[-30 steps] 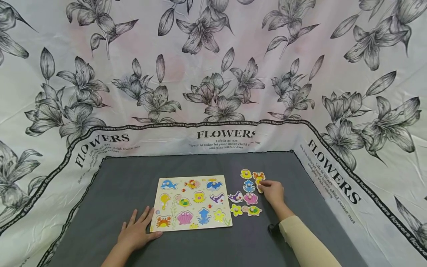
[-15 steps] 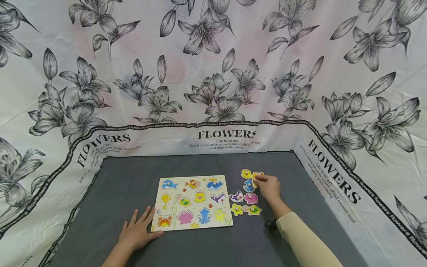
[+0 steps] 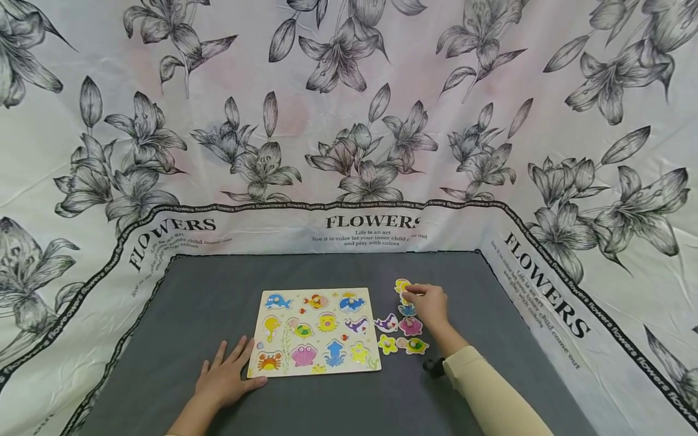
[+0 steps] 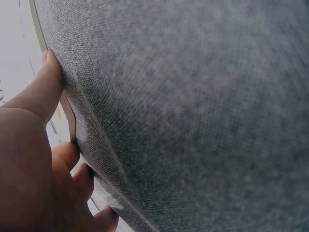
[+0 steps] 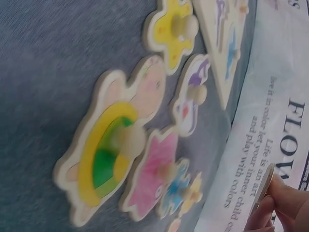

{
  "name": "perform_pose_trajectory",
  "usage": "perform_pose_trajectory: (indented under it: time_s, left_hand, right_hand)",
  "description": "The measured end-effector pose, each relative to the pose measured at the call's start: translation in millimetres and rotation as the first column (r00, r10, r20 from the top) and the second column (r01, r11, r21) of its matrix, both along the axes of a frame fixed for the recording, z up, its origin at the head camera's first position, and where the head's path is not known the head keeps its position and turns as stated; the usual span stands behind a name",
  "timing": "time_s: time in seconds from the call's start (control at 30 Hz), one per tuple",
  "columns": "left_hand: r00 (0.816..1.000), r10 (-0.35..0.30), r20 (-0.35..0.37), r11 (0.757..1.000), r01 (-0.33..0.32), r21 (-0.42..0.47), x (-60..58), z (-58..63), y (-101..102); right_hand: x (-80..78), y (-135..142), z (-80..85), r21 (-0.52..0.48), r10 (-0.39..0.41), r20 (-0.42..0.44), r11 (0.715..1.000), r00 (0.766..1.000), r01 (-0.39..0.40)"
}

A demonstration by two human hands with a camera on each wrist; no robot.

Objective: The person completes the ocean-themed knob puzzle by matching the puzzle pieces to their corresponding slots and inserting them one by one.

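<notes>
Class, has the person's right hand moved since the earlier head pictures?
Yes: the right hand has moved left, closer to the cream rectangular wooden board.

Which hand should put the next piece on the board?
Probably the right hand: it pinches a puzzle piece and is just right of the board. The left hand touches the board's near left corner, so it could steady it.

A pale wooden puzzle board (image 3: 291,372) lies flat, showing colourful sea animals (image 3: 327,323). Beside it lie knobbed pieces (image 3: 386,323), including a yellow star (image 3: 388,346), green turtle (image 3: 416,346) and pink shell (image 3: 411,327); a held piece (image 5: 263,186) appears edge-on.
</notes>
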State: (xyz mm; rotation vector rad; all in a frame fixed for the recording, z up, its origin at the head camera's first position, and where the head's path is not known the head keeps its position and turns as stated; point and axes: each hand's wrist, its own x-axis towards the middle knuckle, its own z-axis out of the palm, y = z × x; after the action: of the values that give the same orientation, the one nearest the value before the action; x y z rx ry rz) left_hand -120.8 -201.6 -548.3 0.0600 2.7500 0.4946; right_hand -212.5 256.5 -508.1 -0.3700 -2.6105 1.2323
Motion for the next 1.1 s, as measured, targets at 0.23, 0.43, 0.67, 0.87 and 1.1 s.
perform_pose_trajectory:
  time_s: [0.23,0.43,0.67,0.87,1.1]
  left_hand:
    - [1.0,0.0,-0.003,1.0,0.0,0.0,-0.6,-1.3,0]
    - [1.0,0.003,-0.001,1.0,-0.003,0.014,-0.3,-0.5,0]
    - [1.0,-0.007,-0.018,1.0,0.007,0.005,1.8,0.8,0]
    - [1.0,-0.01,0.009,1.0,0.01,0.005,2.5,0.5,2]
    - [1.0,0.0,0.013,1.0,0.0,0.0,0.7,2.2,-1]
  right_hand:
    - [-1.4,-15,8.2,0.0,0.023,-0.017,1.0,1.0,-0.023]
    - [1.0,-27,17.4,-0.06,0.052,-0.027,0.997,0.998,-0.054]
    - [4.7,-40,16.2,-0.081,0.073,-0.038,0.994,0.997,-0.076]
    - [4.4,-50,14.3,-0.07,0.085,-0.02,0.994,0.996,-0.086]
    - [0.9,-63,21.3,-0.092,0.104,-0.019,0.99,0.994,-0.105]
